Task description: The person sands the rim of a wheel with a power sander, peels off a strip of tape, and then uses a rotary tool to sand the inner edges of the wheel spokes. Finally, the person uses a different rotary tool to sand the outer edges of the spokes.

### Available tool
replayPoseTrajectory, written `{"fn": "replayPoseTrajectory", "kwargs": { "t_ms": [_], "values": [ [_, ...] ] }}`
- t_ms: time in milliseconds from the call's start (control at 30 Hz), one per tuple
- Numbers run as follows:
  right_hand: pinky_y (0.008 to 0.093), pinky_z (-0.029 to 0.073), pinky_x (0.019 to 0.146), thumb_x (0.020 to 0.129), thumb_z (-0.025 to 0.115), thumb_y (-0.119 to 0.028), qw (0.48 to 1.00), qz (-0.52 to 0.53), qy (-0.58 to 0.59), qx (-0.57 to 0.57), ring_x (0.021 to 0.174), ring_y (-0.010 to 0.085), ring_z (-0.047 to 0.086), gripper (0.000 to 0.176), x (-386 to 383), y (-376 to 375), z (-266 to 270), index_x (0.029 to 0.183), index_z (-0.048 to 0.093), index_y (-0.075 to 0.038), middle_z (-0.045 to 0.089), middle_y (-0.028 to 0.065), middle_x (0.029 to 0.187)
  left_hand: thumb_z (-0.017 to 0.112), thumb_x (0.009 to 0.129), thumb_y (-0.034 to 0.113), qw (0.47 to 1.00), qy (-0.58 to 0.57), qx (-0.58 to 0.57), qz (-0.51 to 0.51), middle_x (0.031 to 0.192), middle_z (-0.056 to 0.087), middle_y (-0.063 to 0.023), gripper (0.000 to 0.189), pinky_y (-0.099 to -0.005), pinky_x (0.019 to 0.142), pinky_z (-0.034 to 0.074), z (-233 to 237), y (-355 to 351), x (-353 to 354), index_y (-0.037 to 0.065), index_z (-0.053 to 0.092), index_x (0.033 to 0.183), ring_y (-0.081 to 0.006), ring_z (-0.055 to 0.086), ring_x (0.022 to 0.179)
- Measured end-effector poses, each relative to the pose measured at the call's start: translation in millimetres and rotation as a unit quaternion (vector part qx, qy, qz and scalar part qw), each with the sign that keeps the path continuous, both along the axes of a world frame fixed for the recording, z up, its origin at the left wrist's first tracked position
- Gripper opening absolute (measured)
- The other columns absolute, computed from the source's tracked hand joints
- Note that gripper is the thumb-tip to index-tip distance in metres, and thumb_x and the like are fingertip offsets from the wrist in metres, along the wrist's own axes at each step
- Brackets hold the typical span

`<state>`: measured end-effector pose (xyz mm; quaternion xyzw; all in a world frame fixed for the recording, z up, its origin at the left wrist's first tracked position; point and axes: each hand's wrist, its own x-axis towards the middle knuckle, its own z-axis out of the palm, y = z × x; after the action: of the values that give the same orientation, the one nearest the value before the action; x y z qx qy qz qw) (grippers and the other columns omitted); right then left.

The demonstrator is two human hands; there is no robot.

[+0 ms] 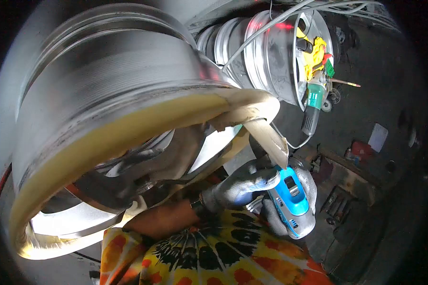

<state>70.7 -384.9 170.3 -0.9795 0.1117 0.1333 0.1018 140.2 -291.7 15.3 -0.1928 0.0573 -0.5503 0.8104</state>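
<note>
Grasping blue tool (pixel 296 209) at near right, with left hand (pixel 241 185) against its left side and right hand (pixel 310 185) wrapped around it. At left, wheel rim (pixel 114 61) with taped edge (pixel 128 116) and loose strip (pixel 268 142) slanting toward tool. At far right, green grinder (pixel 315 97) beside further rims (pixel 273 61).

Head-worn view, directed forward and downward, with the metal wheel (pixel 114 64) and blue-and-grey tool (pixel 297 208) near.

gloved fingers (pixel 309 184) around blue tool (pixel 296 205)
</note>
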Motion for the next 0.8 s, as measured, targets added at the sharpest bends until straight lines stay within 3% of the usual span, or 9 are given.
{"fn": "replayPoseTrajectory", "kwargs": {
  "t_ms": [100,200,267,400,600,800],
  "values": [
    [0.0409,0.056,0.080,0.076,0.079,0.006,1.000,0.009,-0.002,-0.001,0.092,0.0289,0.072,0.024,-0.6,-0.8,0.9,0.098,0.074,-0.001,0.074,0.0178,0.101,0.066,0.108,0.025,0.998,-0.034,0.048,-0.028,0.127,0.065,-0.0013,0.039,-0.0348,0.105,0.049,-2.7,0.3,-5.2,0.006,0.060,0.142,-0.0110,0.060,0.119],
    [0.0406,0.056,0.080,0.077,0.078,0.005,1.000,0.014,-0.005,-0.004,0.090,0.0286,0.072,0.022,-1.1,-1.5,1.8,0.098,0.073,-0.001,0.073,0.0173,0.099,0.066,0.108,0.026,0.999,-0.025,0.042,0.014,0.127,0.065,-0.0008,0.038,-0.0350,0.105,0.050,-3.3,-4.2,-6.7,0.007,0.061,0.141,-0.0107,0.061,0.118],
    [0.0404,0.056,0.079,0.078,0.078,0.004,1.000,0.018,-0.006,-0.004,0.090,0.0284,0.071,0.021,-0.9,-1.2,1.9,0.097,0.073,-0.001,0.072,0.0169,0.099,0.066,0.108,0.025,0.998,0.034,0.021,-0.042,0.127,0.065,-0.0003,0.037,-0.0339,0.105,0.049,-4.4,-3.3,-9.2,0.007,0.061,0.141,-0.0105,0.060,0.118],
    [0.0401,0.055,0.078,0.080,0.077,0.002,1.000,0.025,-0.008,-0.007,0.088,0.0280,0.070,0.018,0.4,-1.8,1.1,0.097,0.072,-0.001,0.071,0.0162,0.097,0.066,0.108,0.025,0.999,-0.015,0.039,-0.002,0.127,0.065,-0.0001,0.037,-0.0333,0.106,0.048,-6.7,-7.5,-13.3,0.008,0.061,0.141,-0.0106,0.060,0.118],
    [0.0395,0.055,0.077,0.083,0.075,0.000,1.000,0.030,-0.002,-0.007,0.086,0.0274,0.069,0.014,0.7,-3.1,0.7,0.096,0.070,-0.002,0.070,0.0152,0.095,0.065,0.108,0.023,0.998,0.042,-0.002,-0.057,0.129,0.065,-0.0006,0.042,-0.0347,0.107,0.048,-6.0,-0.9,-4.1,0.007,0.058,0.146,-0.0114,0.060,0.120],
    [0.0390,0.054,0.075,0.086,0.073,-0.002,1.000,0.030,0.000,-0.006,0.083,0.0268,0.068,0.010,0.4,-5.7,1.0,0.095,0.069,-0.002,0.069,0.0141,0.092,0.066,0.108,0.022,0.999,0.022,0.030,0.017,0.135,0.063,-0.0015,0.046,-0.0358,0.111,0.045,-2.6,-1.4,2.1,0.006,0.055,0.150,-0.0123,0.058,0.125]
  ]
}}
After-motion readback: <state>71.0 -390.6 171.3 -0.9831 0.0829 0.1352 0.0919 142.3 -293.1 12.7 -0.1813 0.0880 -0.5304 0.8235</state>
